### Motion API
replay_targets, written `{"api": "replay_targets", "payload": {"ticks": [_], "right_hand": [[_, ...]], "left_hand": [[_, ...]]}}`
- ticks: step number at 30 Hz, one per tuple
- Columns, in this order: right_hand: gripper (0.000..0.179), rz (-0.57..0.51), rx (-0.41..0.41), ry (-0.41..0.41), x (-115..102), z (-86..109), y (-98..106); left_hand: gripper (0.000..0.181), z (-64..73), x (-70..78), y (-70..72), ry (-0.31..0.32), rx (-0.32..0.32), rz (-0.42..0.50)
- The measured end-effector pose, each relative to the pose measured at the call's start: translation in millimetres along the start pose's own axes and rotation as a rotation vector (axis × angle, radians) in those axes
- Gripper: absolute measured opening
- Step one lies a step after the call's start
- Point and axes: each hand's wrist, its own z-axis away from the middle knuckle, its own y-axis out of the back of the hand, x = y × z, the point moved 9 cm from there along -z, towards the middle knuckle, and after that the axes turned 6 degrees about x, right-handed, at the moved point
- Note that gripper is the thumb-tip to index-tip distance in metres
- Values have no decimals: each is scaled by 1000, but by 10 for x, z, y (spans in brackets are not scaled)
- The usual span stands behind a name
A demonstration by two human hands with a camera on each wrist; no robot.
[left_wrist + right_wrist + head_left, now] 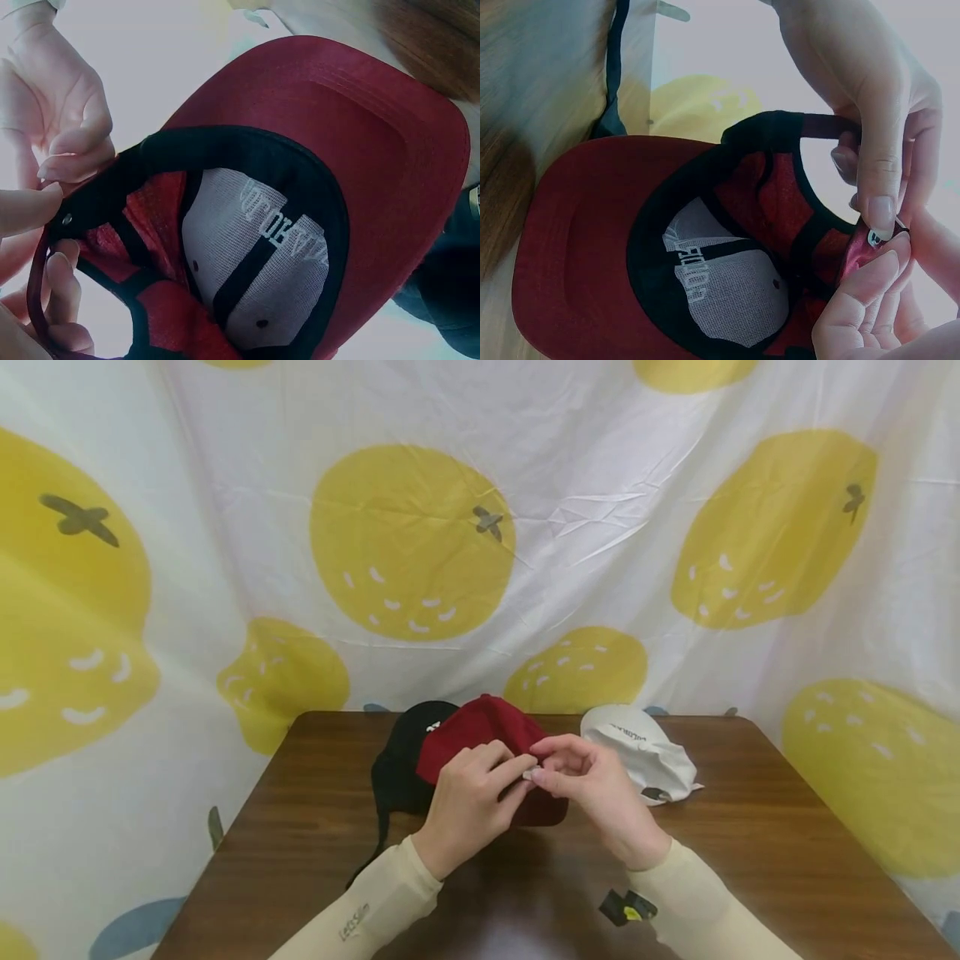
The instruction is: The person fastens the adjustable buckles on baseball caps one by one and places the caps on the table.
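Note:
A dark red baseball cap [483, 727] hangs between both hands over the table, its brim toward the bottom in the head view. The left hand [472, 797] pinches the back strap of the cap, and the right hand [603, 789] pinches it right beside, with the fingertips of the two hands meeting. A small metal fitting [874, 238] on the strap shows between thumb and fingers in the right wrist view. Black sweatband and a pale mesh lining [251, 251] with reversed stitched letters face the left wrist camera. Fingers partly hide the strap.
Behind the red cap on the left lies a black hat [401, 768] with a long dangling strap. A white cap [637, 747] rests at the back right. A small black item with a yellow patch [628, 907] is by the right sleeve on the wooden table [757, 827]. A lemon-print cloth [577, 460] hangs behind.

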Motion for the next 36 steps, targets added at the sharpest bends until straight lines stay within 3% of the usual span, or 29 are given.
{"api": "replay_targets", "payload": {"ticks": [22,36], "right_hand": [[37,71,47,30,-16,-1,87],[31,104,66,23,-18,9,123]], "left_hand": [[25,33,-32,-14,7,25,33],[25,17,-38,-8,-3,18,4]]}}
